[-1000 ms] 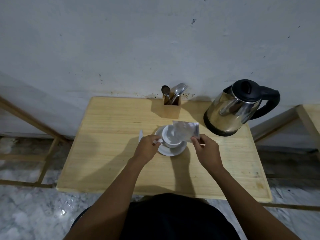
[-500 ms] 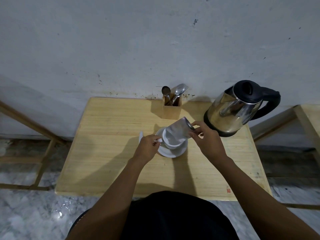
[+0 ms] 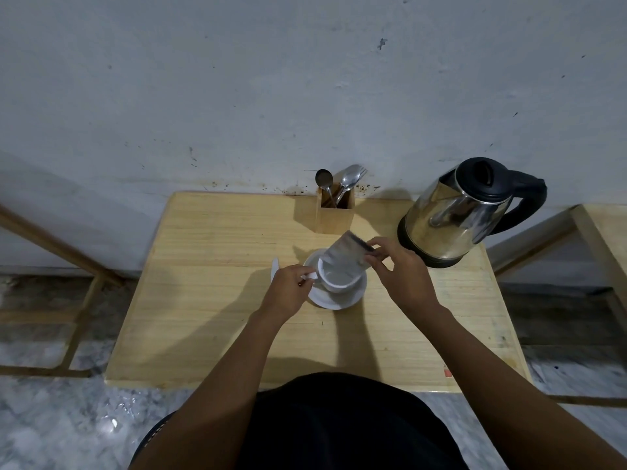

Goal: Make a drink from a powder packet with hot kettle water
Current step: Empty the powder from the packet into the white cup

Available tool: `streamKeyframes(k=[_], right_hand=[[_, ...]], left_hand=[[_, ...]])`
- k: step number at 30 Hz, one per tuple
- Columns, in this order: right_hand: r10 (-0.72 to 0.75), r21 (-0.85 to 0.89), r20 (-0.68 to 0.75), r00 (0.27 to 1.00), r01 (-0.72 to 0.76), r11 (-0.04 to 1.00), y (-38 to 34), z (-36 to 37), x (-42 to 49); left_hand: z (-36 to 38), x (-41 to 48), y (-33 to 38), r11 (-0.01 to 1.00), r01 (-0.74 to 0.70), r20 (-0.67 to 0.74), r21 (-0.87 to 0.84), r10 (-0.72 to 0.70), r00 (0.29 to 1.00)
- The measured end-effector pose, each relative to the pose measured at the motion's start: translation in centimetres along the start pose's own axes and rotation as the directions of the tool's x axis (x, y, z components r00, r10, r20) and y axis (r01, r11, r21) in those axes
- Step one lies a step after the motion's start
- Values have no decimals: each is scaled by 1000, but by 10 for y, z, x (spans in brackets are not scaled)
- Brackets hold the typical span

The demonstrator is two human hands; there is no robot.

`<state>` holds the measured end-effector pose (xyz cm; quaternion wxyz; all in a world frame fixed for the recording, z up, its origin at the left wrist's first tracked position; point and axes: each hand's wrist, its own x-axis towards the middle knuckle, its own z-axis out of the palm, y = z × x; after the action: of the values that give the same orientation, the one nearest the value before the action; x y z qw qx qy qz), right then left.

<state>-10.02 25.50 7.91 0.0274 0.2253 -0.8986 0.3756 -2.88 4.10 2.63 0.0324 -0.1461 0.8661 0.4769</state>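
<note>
the right hand (image 3: 400,276) pinches the upper edge of the silvery packet (image 3: 346,257), which tilts with its lower end in the white cup (image 3: 339,283) on a saucer (image 3: 342,300), mid-table. the left hand (image 3: 288,293) pinches the cup's handle (fingers curled). the steel kettle (image 3: 454,215) stands just beyond the right hand.

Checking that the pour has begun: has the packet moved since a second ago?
Yes. The packet has tipped from lying flat above the cup to mouth-down over it, its top end toward the cutlery holder.
</note>
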Motion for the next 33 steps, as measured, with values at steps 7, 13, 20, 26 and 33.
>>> streamKeyframes(k=[7, 13, 20, 26, 33], right_hand=[[68, 15, 48, 996, -69, 997, -4, 1, 4], [54, -102, 54, 997, -49, 994, -4, -1, 10], [-26, -194, 33, 999, 32, 980, 0, 1, 13], [-37, -319, 72, 997, 59, 946, -5, -4, 21], [0, -317, 114, 993, 37, 948, -8, -7, 25]], left_hand=[[0, 0, -1, 1000, -3, -6, 12, 3, 1000], [0, 0, -2, 1000, -14, -2, 2, 14, 1000], [1, 0, -2, 1000, -3, -7, -20, 3, 1000], [1, 0, -2, 1000, 0, -11, -21, -1, 1000], [-6, 4, 2, 1000, 2, 9, -9, -2, 1000]])
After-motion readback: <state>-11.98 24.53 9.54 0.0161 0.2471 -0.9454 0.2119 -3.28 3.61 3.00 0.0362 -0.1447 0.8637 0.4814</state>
